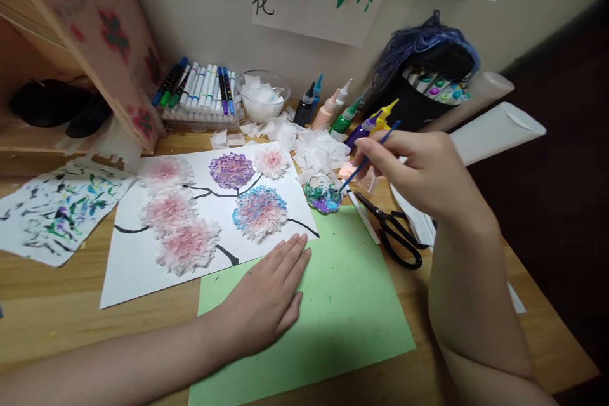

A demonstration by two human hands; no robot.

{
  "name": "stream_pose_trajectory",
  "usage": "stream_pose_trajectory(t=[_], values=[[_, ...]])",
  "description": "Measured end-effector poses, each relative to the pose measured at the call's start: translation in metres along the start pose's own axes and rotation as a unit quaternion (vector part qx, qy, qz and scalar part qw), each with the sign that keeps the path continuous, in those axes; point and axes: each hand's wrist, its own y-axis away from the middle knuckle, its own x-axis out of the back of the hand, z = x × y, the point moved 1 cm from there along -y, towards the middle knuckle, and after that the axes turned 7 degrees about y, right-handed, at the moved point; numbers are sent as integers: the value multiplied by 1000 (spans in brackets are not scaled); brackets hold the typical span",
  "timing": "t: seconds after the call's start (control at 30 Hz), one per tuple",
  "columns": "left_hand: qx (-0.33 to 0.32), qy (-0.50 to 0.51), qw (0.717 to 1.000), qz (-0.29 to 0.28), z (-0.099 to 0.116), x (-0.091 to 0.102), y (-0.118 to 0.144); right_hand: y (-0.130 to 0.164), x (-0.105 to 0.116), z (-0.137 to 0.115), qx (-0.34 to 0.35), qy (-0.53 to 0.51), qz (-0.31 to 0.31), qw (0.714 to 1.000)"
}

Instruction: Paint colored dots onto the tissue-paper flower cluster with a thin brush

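Note:
My right hand [419, 171] holds a thin blue paintbrush [368, 160], whose tip dips into a small clear paint palette [322, 195] with green, blue and purple paint. My left hand [266, 295] lies flat, palm down, on a green paper sheet [333, 317], fingertips touching the lower edge of a white sheet [137, 266]. That white sheet carries several tissue-paper flowers, pink, purple and blue [260, 210], joined by black painted stems.
Black scissors [394, 231] lie right of the palette. Paint bottles [333, 111], a bowl of tissue pieces [262, 95], a marker rack [200, 92] and loose tissue squares [314, 146] stand at the back. A paint-smeared sheet [57, 209] lies left. Rolled white paper [495, 133] lies right.

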Motion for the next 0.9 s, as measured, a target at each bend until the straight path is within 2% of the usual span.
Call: stream_pose_trajectory(t=[0.13, 0.2, 0.27, 0.4, 0.6, 0.9], values=[[6, 8, 1000, -21, 2, 1, -1, 4, -4, -11, 18, -156, 92, 983], [9, 13, 999, -29, 2, 1, -1, 4, -13, -18, 22, -213, 98, 972], [12, 16, 999, -31, 3, 1, -1, 5, -23, -25, 27, -238, 77, 968], [12, 19, 1000, -19, 2, -1, -1, 9, -40, -34, 37, -239, 52, 969], [8, 23, 1000, -4, 2, -4, -1, 13, -49, -39, 60, -234, -5, 970], [4, 26, 1000, 2, 1, -6, 0, 13, -56, -41, 84, -208, 10, 975]])
